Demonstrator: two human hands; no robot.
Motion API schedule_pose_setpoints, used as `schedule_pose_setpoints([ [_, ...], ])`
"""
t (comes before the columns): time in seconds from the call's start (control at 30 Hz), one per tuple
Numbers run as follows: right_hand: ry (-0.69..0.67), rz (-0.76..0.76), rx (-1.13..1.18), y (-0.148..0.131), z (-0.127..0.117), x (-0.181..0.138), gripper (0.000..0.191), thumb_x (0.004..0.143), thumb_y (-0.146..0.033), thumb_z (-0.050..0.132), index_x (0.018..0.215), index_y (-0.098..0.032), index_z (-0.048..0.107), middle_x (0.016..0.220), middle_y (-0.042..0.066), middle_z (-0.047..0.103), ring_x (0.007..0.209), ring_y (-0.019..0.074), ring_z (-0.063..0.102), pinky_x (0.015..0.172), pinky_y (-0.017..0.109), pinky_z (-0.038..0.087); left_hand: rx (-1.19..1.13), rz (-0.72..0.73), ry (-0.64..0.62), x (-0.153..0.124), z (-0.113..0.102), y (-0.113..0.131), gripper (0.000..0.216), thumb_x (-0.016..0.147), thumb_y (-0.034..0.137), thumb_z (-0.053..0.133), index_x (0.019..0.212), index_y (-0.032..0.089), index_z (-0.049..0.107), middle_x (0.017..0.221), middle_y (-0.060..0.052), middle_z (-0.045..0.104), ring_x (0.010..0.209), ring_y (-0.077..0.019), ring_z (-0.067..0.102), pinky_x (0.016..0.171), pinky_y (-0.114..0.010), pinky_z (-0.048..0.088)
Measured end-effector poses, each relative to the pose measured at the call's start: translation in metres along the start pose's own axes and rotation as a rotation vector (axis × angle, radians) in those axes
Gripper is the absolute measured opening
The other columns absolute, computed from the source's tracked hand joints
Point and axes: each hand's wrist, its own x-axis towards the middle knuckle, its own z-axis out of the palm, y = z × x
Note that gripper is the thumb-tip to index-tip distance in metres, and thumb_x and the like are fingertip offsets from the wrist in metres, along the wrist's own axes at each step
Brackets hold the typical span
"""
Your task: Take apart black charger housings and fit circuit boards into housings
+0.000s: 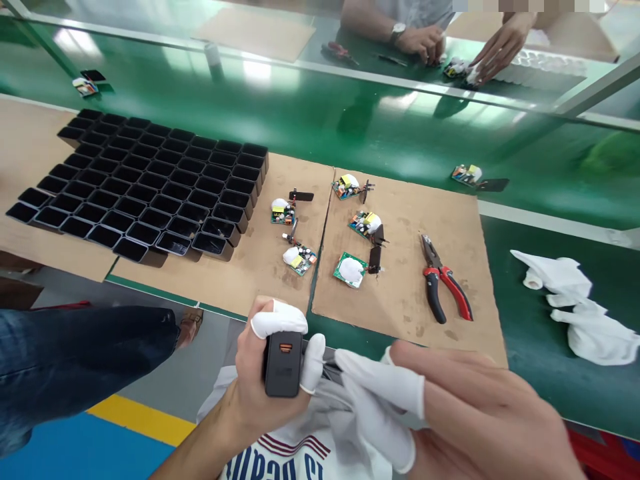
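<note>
My left hand (251,387), with white finger cots on its fingertips, is closed around a black charger (284,373). The charger's end face points up at me and shows a small port with orange inside. Just right of it, my right hand (475,413) has its thumb and forefinger, also in white cots, close together at the charger's side. A dark sliver shows by those fingertips, too small to name. Beyond my hands lie several circuit boards (351,269) with white blobs and black end plates (375,259) attached. Red-and-black pliers (441,283) rest on the cardboard (400,313).
Black open housings (165,180) stand in packed rows at left. Crumpled white gloves or cloth (595,327) lie at right. Behind runs a green belt (310,120) carrying boards (467,175). Across it, a co-worker's hands (505,47) handle a board. Someone's jeans-clad leg (85,367) is at left.
</note>
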Motion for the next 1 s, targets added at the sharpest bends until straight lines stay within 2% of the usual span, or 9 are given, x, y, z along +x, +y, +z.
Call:
schedule_pose_setpoints([
  [0.07,0.048,0.059,0.079,0.01,0.002,-0.003,0.019,0.109,-0.017,0.063,0.1,-0.028,0.075,0.067,-0.004,0.058,0.052,0.0144,0.052,0.05,0.032,0.04,0.003,0.012,0.018,0.002,0.003,-0.006,0.041,0.089,0.001,0.074,0.119,0.024,0.058,0.094,-0.002,0.062,0.087,-0.0191,0.061,0.076,-0.031,0.059],
  [0.17,0.108,0.143,0.177,0.023,0.017,-0.009,0.023,0.105,-0.014,0.071,0.121,-0.027,0.081,0.073,-0.003,0.067,0.054,0.0131,0.057,0.049,0.027,0.044,0.0,0.047,0.026,0.006,0.004,-0.013,0.04,0.091,0.002,0.074,0.12,0.024,0.057,0.092,-0.001,0.062,0.088,-0.02,0.061,0.078,-0.033,0.059],
  [0.33,0.23,0.293,0.275,0.042,0.066,-0.028,0.023,0.102,-0.019,0.077,0.12,-0.029,0.088,0.084,0.001,0.08,0.056,0.0135,0.063,0.049,0.025,0.05,0.003,0.053,0.034,0.01,0.008,-0.022,0.039,0.093,0.007,0.078,0.12,0.025,0.057,0.098,-0.003,0.064,0.091,-0.0204,0.064,0.081,-0.033,0.06],
  [0.43,0.303,0.337,0.299,0.054,0.096,-0.035,0.021,0.104,-0.023,0.075,0.119,-0.027,0.089,0.09,0.004,0.085,0.07,0.0188,0.077,0.057,0.026,0.06,0.021,0.079,0.051,0.012,0.01,-0.029,0.039,0.094,0.011,0.081,0.121,0.025,0.057,0.102,-0.004,0.067,0.092,-0.0208,0.067,0.083,-0.035,0.061],
  [0.53,0.3,0.334,0.282,0.063,0.114,-0.035,0.021,0.106,-0.024,0.072,0.12,-0.025,0.087,0.094,0.005,0.086,0.077,0.0202,0.081,0.065,0.028,0.066,0.06,0.095,0.065,0.015,0.012,-0.036,0.04,0.095,0.014,0.085,0.122,0.026,0.058,0.103,-0.004,0.07,0.091,-0.0211,0.069,0.085,-0.037,0.061],
  [0.67,0.27,0.337,0.221,0.07,0.12,-0.035,0.023,0.108,-0.022,0.071,0.127,-0.025,0.084,0.1,0.005,0.084,0.081,0.0199,0.079,0.068,0.029,0.064,0.042,0.07,0.11,0.016,0.015,-0.047,0.039,0.096,0.019,0.088,0.121,0.025,0.06,0.105,-0.005,0.071,0.096,-0.0221,0.07,0.089,-0.037,0.062],
  [0.8,0.249,0.315,0.118,0.076,0.124,-0.038,0.026,0.109,-0.023,0.071,0.132,-0.027,0.081,0.11,0.007,0.083,0.098,0.025,0.077,0.084,0.037,0.063,0.042,0.02,0.151,0.015,0.018,-0.055,0.031,0.098,0.024,0.087,0.117,0.026,0.063,0.104,-0.004,0.07,0.096,-0.0224,0.068,0.091,-0.038,0.06],
  [0.93,0.231,0.323,0.006,0.077,0.128,-0.038,0.022,0.11,-0.024,0.069,0.127,-0.028,0.082,0.097,0.005,0.076,0.088,0.0257,0.067,0.079,0.039,0.052,0.018,-0.042,0.151,0.013,0.019,-0.059,0.029,0.097,0.025,0.087,0.114,0.026,0.063,0.103,-0.003,0.07,0.098,-0.0227,0.068,0.094,-0.038,0.058],
  [1.0,0.242,0.338,-0.036,0.075,0.128,-0.038,0.021,0.11,-0.024,0.069,0.125,-0.029,0.083,0.095,0.005,0.073,0.087,0.026,0.064,0.082,0.041,0.049,-0.007,-0.077,0.148,0.012,0.02,-0.058,0.03,0.097,0.025,0.087,0.114,0.026,0.062,0.104,-0.003,0.068,0.099,-0.0225,0.067,0.093,-0.037,0.058],
])
